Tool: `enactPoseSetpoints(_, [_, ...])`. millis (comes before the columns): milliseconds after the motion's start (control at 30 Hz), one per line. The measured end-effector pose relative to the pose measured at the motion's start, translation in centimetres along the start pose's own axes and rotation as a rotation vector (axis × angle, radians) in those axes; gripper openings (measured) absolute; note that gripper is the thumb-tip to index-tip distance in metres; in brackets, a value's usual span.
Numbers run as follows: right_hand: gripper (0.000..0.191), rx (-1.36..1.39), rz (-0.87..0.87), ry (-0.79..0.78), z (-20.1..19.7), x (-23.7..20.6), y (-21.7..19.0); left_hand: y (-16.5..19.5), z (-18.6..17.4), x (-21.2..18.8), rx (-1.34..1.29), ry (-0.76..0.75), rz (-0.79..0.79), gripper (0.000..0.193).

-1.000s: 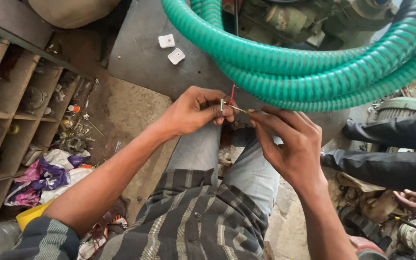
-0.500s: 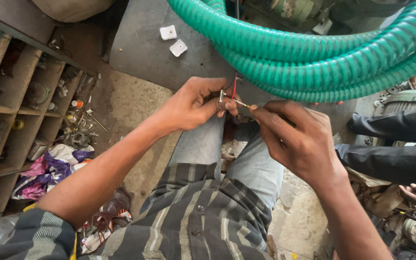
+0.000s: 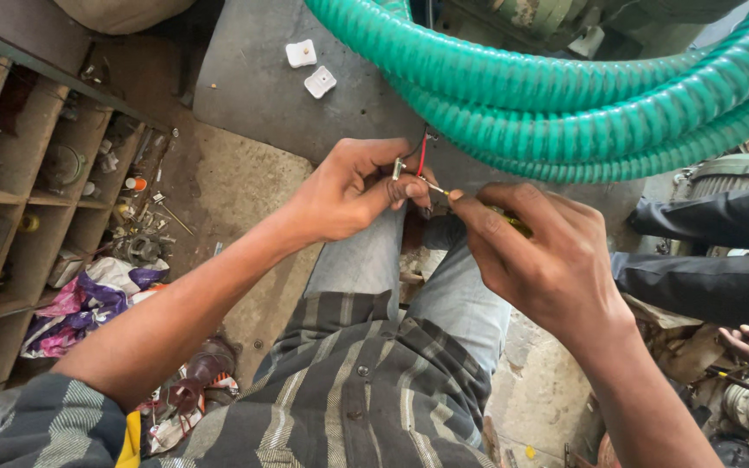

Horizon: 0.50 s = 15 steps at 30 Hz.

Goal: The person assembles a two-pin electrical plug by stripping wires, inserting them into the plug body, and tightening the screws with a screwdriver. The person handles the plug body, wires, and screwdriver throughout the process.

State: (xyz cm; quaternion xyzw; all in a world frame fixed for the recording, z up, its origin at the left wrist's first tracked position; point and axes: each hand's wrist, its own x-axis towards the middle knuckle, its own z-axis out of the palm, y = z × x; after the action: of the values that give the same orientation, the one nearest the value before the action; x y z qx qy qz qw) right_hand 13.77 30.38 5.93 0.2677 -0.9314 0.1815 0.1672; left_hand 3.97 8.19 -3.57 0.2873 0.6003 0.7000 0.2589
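Fingers of your left hand are pinching a small metal terminal near the centre of the frame, closed tight so its red wire and black wire stand clear, rising toward the green hose at upper right. Your right hand is curling shut around a yellow-handled screwdriver, its long axis running from lower right up to the left, tip meeting the terminal. A co-worker's sleeve is lying at the right edge.
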Motion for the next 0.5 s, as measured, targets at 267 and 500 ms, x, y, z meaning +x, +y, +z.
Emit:
enactPoseSetpoints(267, [0.042,-0.073,-0.042,0.025,0.5,0.0,-0.4,0.2,0.6,-0.1,0.133,0.094,0.035,0.008])
enactPoseSetpoints(500, [0.039,-0.029,0.041,0.016,0.5,-0.1,-0.6,1.4,1.2,-0.4,0.289,0.158,0.182,0.010])
